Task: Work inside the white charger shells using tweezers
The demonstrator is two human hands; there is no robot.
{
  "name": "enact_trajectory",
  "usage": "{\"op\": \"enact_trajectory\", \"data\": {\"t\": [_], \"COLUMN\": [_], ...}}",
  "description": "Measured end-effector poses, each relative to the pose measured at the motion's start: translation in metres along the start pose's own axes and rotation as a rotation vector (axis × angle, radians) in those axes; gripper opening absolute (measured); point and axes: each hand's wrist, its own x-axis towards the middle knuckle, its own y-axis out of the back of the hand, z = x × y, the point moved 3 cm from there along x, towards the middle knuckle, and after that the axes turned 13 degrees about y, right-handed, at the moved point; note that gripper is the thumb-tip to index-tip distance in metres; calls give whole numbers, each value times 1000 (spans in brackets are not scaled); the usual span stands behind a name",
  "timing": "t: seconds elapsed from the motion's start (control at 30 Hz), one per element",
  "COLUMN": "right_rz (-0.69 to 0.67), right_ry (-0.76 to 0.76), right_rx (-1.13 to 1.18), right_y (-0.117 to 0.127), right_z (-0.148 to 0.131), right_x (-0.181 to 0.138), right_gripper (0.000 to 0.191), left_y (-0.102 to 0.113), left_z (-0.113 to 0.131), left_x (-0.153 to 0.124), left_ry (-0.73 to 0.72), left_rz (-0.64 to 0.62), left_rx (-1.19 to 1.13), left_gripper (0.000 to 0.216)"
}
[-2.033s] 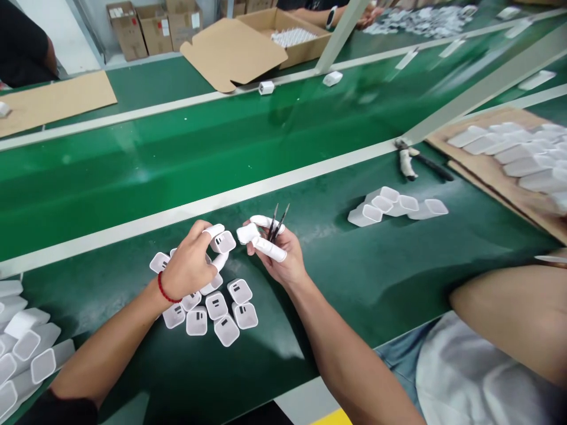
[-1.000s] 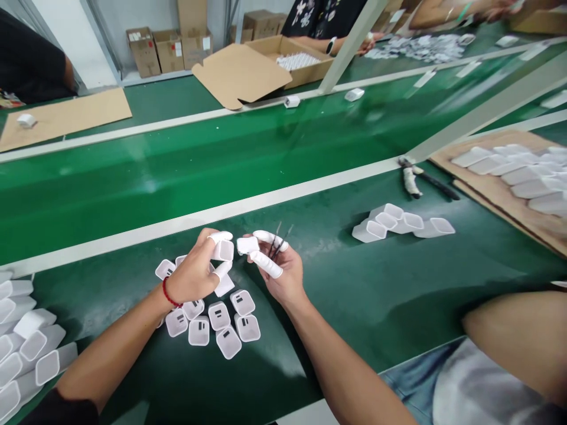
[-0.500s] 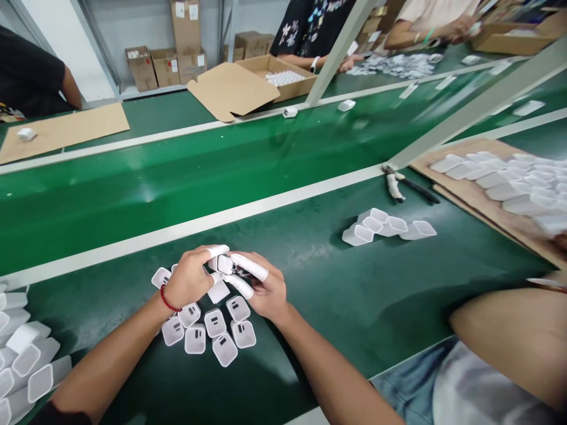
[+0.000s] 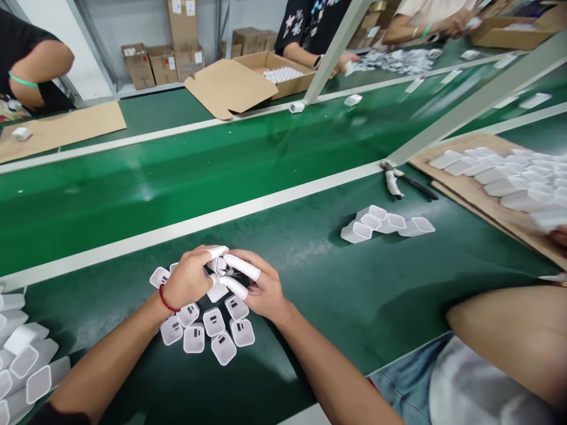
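Observation:
My left hand [image 4: 188,282], with a red cord at the wrist and white finger cots, pinches a small white plastic charger shell [image 4: 215,264] over the green table. My right hand [image 4: 257,287], also in finger cots, presses against the same shell and grips black tweezers [image 4: 231,271], mostly hidden between the fingers. Just below both hands lies a cluster of several white shells [image 4: 212,330] with dark slots facing up.
A second group of white shells [image 4: 385,224] lies to the right, with pliers [image 4: 405,182] beyond. Cardboard [image 4: 469,183] at the far right carries many shells; more shells [image 4: 22,360] pile at the left edge. A green conveyor belt [image 4: 177,171] runs behind. Another person's arm [image 4: 509,330] is at lower right.
My hands came together from apart: the right hand turned its tweezers down and closed onto the shell held by the left. Both hands sank slightly toward the cluster.

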Motion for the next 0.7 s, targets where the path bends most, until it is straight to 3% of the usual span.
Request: {"op": "enact_trajectory", "data": {"t": [0.13,0.23,0.4,0.57,0.7], "right_rz": [23,53,96,143,161], "right_ry": [-129,-146,-184,-270,-283], "right_rx": [50,65,-3,-54,-59], "right_y": [2,5,8,8,8], "right_z": [0,0,5,14,18], "right_x": [1,3,2,0,1], "right_gripper": [55,56,43,29,23], "left_y": [-3,-4,1,4,5], "left_z": [-5,-5,6,7,0], "left_x": [0,2,4,5,7], "left_ry": [71,198,431,585,641], "left_rz": [-45,-135,-230,-251,-175], "left_rx": [-179,-490,-919,-1153,-1262], "left_gripper": [61,48,46,42,29]}}
